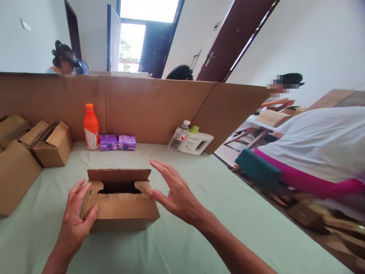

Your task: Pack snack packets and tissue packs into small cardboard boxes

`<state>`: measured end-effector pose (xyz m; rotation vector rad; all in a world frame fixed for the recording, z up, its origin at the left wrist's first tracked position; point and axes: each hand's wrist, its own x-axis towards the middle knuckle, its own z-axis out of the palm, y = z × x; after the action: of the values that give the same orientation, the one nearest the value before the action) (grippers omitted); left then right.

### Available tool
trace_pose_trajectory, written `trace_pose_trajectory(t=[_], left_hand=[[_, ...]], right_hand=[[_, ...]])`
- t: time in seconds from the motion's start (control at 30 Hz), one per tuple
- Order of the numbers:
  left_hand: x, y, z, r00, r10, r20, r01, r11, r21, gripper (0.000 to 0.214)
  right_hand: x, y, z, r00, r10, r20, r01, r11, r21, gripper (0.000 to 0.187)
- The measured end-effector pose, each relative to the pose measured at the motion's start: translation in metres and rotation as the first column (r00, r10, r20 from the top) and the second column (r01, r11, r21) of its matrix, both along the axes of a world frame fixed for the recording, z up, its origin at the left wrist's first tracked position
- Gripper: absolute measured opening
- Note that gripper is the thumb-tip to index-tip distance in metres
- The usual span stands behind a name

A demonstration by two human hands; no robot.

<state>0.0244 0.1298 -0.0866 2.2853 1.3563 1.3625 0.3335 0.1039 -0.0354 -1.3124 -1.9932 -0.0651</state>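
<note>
A brown cardboard box [125, 207] stands on the light green cloth in front of me. Its back flap is raised, its front flap lies folded over, and a dark gap shows between the two small side flaps. My left hand [74, 213] rests at the box's left end, thumb on the top and fingers spread along the corner. At the right end is my right hand [175, 190], fingers stretched out and the thumb by the right side flap. Whether that thumb touches the cardboard, I cannot tell. Neither hand grips anything.
Along a cardboard partition [148, 110] stand an orange bottle [91, 129], two purple tissue packs [117, 142], a clear plastic bottle [179, 136] and a white jug [196, 142]. Several cardboard boxes [53, 146] fill the left side. Other people are beyond the partition and at right.
</note>
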Motion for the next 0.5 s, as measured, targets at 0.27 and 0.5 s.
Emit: trace_pose_trajectory(t=[0.27,0.5], left_hand=[[-0.011,0.011,0.001,0.983,-0.134,-0.129,0.12,0.986,-0.116,0.046],[-0.019,0.025,0.028,0.843,-0.486,-0.231,0.382,0.842,-0.38,0.063]], right_hand=[[-0.008,-0.015,-0.029,0.956,0.213,0.202,-0.147,0.942,-0.301,0.046],[0.003,-0.021,-0.064,0.966,0.242,0.095,-0.217,0.951,-0.221,0.061]])
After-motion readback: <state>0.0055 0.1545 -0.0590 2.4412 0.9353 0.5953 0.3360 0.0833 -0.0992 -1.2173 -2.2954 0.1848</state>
